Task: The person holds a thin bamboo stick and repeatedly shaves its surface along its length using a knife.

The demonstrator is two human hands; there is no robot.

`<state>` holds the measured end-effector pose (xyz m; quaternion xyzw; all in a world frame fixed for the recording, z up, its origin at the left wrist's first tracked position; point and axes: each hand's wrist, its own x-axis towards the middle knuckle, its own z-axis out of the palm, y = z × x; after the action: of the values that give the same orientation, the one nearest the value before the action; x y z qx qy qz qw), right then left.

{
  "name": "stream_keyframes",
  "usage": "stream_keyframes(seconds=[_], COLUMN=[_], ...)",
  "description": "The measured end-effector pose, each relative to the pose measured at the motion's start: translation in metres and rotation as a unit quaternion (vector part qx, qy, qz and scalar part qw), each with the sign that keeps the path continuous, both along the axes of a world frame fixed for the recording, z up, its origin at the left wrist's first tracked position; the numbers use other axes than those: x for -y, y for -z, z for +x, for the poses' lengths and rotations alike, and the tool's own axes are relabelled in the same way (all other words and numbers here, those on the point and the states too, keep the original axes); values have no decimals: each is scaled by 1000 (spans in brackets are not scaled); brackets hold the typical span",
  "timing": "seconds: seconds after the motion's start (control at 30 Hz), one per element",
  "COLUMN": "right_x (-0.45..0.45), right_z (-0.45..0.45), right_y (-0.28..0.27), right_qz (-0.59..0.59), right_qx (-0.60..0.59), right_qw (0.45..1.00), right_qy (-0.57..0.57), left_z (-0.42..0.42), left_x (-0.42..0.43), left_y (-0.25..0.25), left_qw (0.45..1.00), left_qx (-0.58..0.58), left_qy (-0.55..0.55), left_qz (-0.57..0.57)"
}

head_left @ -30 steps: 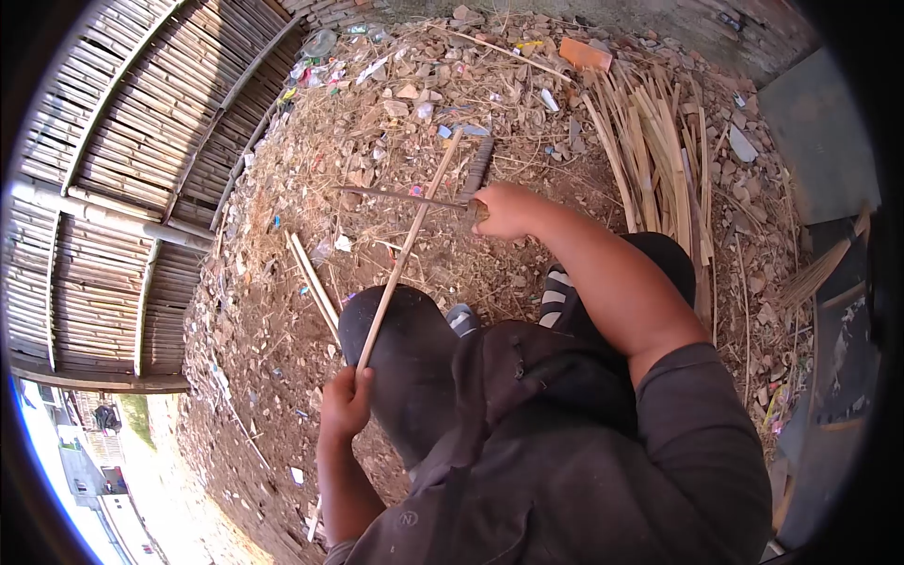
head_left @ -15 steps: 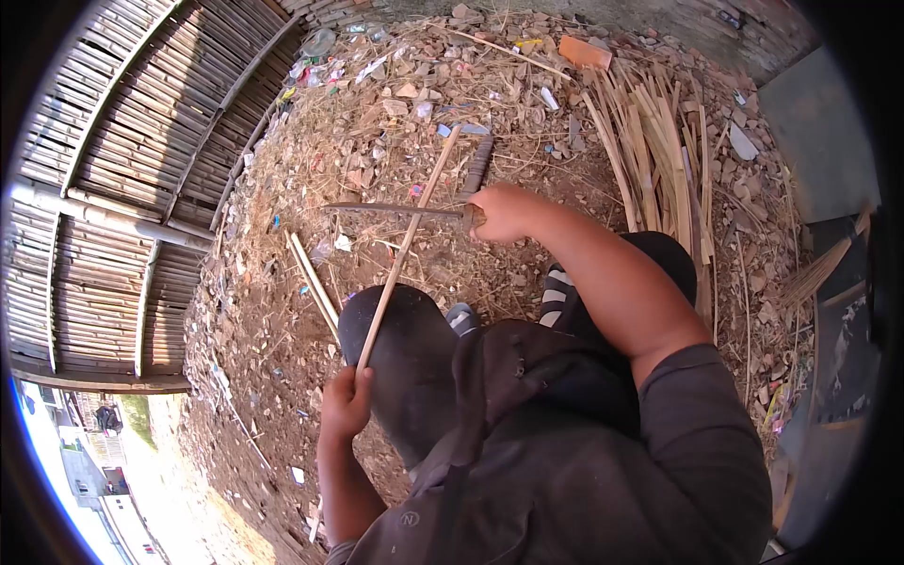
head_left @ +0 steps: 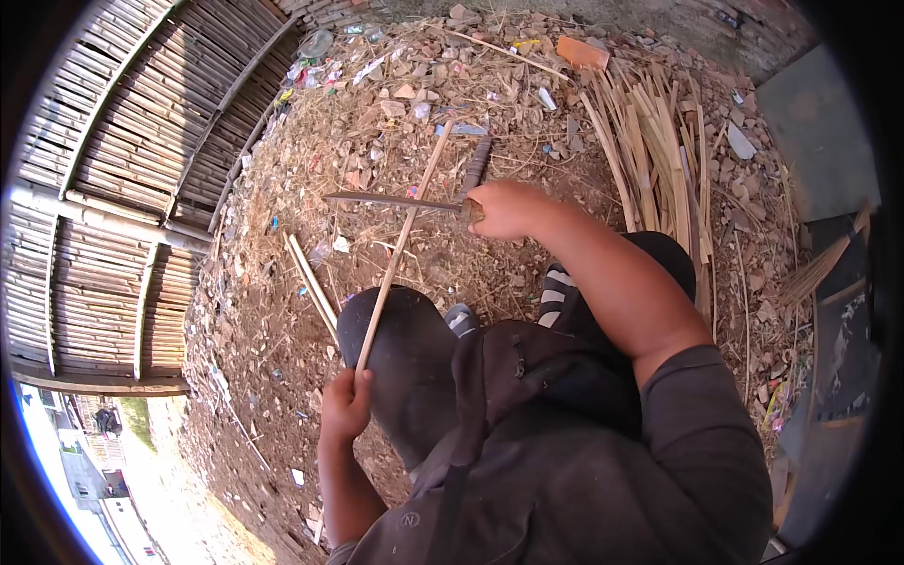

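My left hand [head_left: 347,405] is closed around the near end of a long, thin bamboo strip [head_left: 388,281], which slants forward over my left knee. In my right hand [head_left: 508,209] is the handle of a machete [head_left: 391,201]. Its dark blade points left and crosses the strip near the far end, apparently touching it. Just beyond my right hand lies a dark, ridged, rod-like piece [head_left: 478,162]; what it is I cannot make out. Two pale strips [head_left: 313,282] rest on the ground beside my left knee.
A heap of split bamboo strips [head_left: 654,160] lies at the right. Rubble, dry straw and litter cover the ground, with an orange tile [head_left: 584,53] near the back wall. A bamboo-slat panel [head_left: 122,141] stands at the left, and dark boards [head_left: 838,330] lean at the right.
The far end of the strip has shifted slightly left and towards me. The machete blade has tilted a little, its tip now slightly higher in view. Both hands keep their hold.
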<state>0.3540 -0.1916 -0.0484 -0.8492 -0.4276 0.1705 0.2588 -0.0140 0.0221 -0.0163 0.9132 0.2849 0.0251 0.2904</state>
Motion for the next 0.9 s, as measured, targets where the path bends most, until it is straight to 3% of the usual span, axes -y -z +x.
stream_keyframes(seconds=[0.13,0.23,0.33,0.37,0.47,0.53,0.67,0.8,0.9], right_x=[-2,1,-1,0,-2,-4,0,-4,-3], right_z=[-20,-3,15,20,1,-17,-5,25,7], right_y=[-24,-3,18,23,-3,-14,-4,27,9], right_qz=[-39,-29,-18,-29,-25,-42,-40,-25,2], right_qx=[1,-14,-35,-7,-9,-3,-28,-26,-6], right_qw=[998,998,997,997,999,998,995,997,1000], right_qy=[-56,-58,70,67,40,-36,-87,65,20], left_z=[1,-3,2,1,2,3,0,2,2], left_x=[0,0,5,6,5,6,5,10,3], left_y=[2,0,-8,-9,-6,-3,-3,-12,-5], left_qw=[1000,1000,1000,1000,1000,1000,1000,1000,1000], left_qx=[-2,-6,-10,-8,-5,-4,-3,-14,-4], left_qy=[4,4,9,9,2,0,1,-8,-1], left_qz=[-6,-3,21,22,8,-6,1,23,14])
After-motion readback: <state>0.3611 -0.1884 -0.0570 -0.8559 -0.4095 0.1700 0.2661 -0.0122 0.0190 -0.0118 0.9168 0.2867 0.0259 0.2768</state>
